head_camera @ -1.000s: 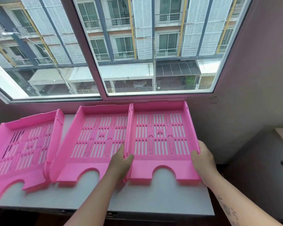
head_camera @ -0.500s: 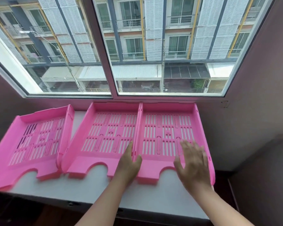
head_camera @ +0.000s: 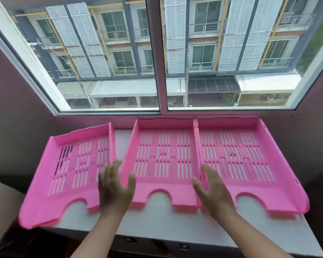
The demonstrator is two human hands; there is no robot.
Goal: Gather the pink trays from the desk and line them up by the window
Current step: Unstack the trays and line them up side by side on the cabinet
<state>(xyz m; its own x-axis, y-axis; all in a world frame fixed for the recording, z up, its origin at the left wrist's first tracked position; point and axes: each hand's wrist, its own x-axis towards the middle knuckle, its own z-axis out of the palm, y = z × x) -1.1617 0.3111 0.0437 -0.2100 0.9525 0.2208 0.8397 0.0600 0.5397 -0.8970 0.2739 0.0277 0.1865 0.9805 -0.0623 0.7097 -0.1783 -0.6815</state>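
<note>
Three pink slotted trays lie on the white sill point(head_camera: 157, 226) under the window. The right tray point(head_camera: 250, 164) and the middle tray point(head_camera: 162, 161) sit side by side, walls touching, backs against the wall. The left tray point(head_camera: 69, 174) is skewed, with a gap to the middle tray, and its near-left corner hangs over the sill's edge. My left hand point(head_camera: 115, 189) hovers open over the gap between the left and middle trays. My right hand point(head_camera: 215, 190) is open over the seam between the middle and right trays. Neither hand holds anything.
The sliding window point(head_camera: 159, 58) rises right behind the trays, with a purple wall point(head_camera: 317, 138) at the right end of the sill. The sill's front edge drops off to dark floor space below. A pale surface point(head_camera: 0, 198) shows at the far left.
Both hands let go of the right tray and shifted left, fingers spread. The left hand went from the middle-right seam to the left-middle gap; the view panned left.
</note>
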